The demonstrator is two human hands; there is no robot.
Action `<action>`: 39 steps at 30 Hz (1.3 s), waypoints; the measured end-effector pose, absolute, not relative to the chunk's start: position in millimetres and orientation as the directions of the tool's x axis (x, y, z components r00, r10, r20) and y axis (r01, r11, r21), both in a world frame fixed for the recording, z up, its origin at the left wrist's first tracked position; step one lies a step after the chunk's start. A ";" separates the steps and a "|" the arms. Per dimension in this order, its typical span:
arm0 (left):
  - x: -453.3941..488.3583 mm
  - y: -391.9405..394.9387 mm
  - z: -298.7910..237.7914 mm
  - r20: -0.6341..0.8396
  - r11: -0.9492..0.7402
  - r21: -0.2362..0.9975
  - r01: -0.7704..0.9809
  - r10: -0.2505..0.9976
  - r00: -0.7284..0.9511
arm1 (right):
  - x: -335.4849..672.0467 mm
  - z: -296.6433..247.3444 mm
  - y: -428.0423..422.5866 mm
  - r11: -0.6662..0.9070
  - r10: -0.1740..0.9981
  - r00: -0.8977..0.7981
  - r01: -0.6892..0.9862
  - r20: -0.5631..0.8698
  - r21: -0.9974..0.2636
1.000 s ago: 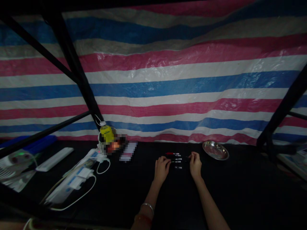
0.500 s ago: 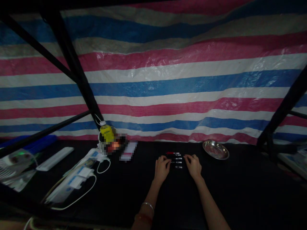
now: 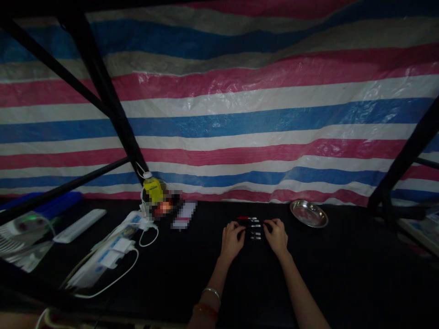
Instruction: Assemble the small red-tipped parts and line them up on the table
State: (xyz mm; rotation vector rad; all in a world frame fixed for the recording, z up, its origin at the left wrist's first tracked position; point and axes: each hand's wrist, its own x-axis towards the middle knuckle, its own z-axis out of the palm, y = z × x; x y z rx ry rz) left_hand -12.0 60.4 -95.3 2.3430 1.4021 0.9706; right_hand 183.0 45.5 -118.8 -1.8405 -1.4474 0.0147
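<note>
Several slim pens lie side by side on the black tabletop [image 3: 164,274], their silver ends toward the right. One red pen [image 3: 246,218] is at the far side of the row; the others, such as a dark pen [image 3: 254,226], are hard to make out against the black. My left hand [image 3: 232,240] has its thumb and fingers pinched at the left end of that dark pen. At its silver right end are the curled, pinched fingertips of my right hand [image 3: 277,235]. The exact contact is too dark to see clearly.
A shiny round metal dish [image 3: 308,214] stands to the right. On the left are a phone-like pixelated item [image 3: 184,215], a yellow bottle [image 3: 152,189], a power strip [image 3: 99,260] with white cables, a long white bar [image 3: 80,225] and a fan [image 3: 24,233]. Behind hangs a striped sheet [image 3: 240,123].
A dark pen near the close side of the row now shows apart from my left fingers, which sit slightly farther up the row. My right hand has barely moved.
</note>
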 end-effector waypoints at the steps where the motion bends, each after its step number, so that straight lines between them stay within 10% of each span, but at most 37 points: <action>1: -12.0 60.4 -95.7 0.420 -0.511 0.514 0.689 0.850 0.317 | 181.8 -117.7 45.3 -0.018 0.826 0.328 0.829 0.459 -0.559; 26: -12.9 64.4 -101.0 0.495 -0.491 0.598 0.634 0.848 0.190 | 175.0 -116.5 49.3 0.169 0.871 0.232 0.685 0.433 -0.708; 32: -14.3 64.9 -99.7 0.523 -0.459 0.663 0.591 0.849 0.072 | 169.0 -107.3 56.0 0.264 0.894 0.366 0.034 0.258 -0.964; 39: -14.0 65.5 -99.0 0.517 -0.454 0.685 0.569 0.854 0.059 | 171.8 -102.6 56.7 0.091 0.961 0.245 -0.723 -0.131 -0.685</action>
